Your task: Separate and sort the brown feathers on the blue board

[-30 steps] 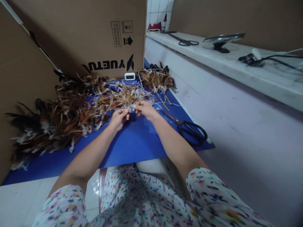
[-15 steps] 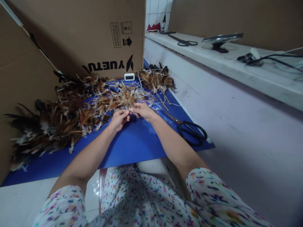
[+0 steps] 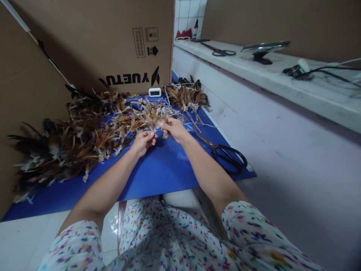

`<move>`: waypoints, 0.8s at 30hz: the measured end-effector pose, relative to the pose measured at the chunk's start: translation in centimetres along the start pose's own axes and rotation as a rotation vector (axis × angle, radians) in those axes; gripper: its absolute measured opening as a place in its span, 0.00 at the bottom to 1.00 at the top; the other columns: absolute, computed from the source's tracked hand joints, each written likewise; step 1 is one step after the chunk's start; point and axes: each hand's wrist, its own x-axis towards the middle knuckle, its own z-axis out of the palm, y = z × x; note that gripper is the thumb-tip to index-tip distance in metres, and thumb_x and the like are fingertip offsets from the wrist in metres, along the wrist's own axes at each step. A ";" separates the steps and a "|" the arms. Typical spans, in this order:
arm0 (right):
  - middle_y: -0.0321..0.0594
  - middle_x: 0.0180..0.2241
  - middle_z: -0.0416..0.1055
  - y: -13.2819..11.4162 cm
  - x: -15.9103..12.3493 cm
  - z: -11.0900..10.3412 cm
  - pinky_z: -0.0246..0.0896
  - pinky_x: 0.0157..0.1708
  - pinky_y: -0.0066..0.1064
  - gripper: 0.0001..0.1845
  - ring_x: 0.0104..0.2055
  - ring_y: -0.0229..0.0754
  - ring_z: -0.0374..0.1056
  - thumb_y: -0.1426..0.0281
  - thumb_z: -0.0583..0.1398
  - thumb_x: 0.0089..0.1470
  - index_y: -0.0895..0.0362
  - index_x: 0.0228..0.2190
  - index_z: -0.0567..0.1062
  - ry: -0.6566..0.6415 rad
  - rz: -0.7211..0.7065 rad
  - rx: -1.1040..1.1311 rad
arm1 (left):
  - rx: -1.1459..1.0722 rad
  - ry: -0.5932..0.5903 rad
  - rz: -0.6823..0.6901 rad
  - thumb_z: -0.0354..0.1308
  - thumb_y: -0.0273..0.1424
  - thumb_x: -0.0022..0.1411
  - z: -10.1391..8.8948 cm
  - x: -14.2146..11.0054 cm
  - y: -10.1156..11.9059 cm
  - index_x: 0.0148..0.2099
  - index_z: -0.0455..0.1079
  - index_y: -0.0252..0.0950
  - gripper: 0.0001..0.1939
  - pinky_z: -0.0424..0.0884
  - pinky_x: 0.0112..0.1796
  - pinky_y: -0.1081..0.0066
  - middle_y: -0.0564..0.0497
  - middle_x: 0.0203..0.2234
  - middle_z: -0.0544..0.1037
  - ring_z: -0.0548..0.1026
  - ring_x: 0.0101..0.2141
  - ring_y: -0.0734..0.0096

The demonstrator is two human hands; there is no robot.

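My left hand (image 3: 144, 142) is pinched closed on the base of a small tuft of light brown feathers (image 3: 153, 123), just above the blue board. To its right and slightly higher, my right hand (image 3: 173, 130) has its thumb and fingers pressed together at the tuft's side; what sits between them is too small to make out. Beyond both hands lie many loose brown and white feathers (image 3: 126, 120). A thicker heap of dark brown feathers (image 3: 67, 146) spreads to the left.
Large black-handled scissors (image 3: 225, 154) lie right of my hands on the blue board (image 3: 158, 169). Behind stand a white digital clock (image 3: 155, 92), a feather bundle (image 3: 186, 94) and a cardboard box (image 3: 113, 37). A ledge (image 3: 270, 75) at right holds other scissors (image 3: 220, 51) and cables (image 3: 318, 69).
My right hand has moved up and slightly right, away from my left hand, so a gap now shows between them. My left hand has stayed nearly in place.
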 end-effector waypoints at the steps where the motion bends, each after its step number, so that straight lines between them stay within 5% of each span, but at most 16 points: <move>1: 0.28 0.19 0.64 -0.1 -0.1 0.1 0.51 0.16 0.22 0.14 0.17 0.27 0.55 0.65 0.67 0.43 0.58 0.26 0.69 -0.010 -0.033 -0.004 | 0.004 -0.007 -0.002 0.70 0.32 0.46 0.0 0.0 0.0 0.29 0.70 0.31 0.13 0.66 0.21 0.79 0.50 0.24 0.77 0.69 0.19 0.82; 13: 0.28 0.18 0.58 0.4 -0.2 0.6 0.49 0.21 0.24 0.14 0.21 0.30 0.53 0.62 0.62 0.47 0.57 0.22 0.63 -0.071 -0.210 -0.300 | 0.067 -0.055 -0.005 0.71 0.37 0.45 0.0 -0.1 0.0 0.28 0.72 0.30 0.16 0.65 0.21 0.78 0.52 0.18 0.73 0.68 0.18 0.81; 24: 0.32 0.23 0.62 0.5 0.3 0.0 0.50 0.30 0.26 0.12 0.27 0.33 0.55 0.62 0.60 0.46 0.60 0.26 0.70 -0.091 -0.335 -0.458 | 0.071 -0.035 -0.003 0.72 0.38 0.44 0.0 0.0 -0.2 0.28 0.72 0.30 0.17 0.66 0.22 0.78 0.50 0.21 0.75 0.68 0.18 0.81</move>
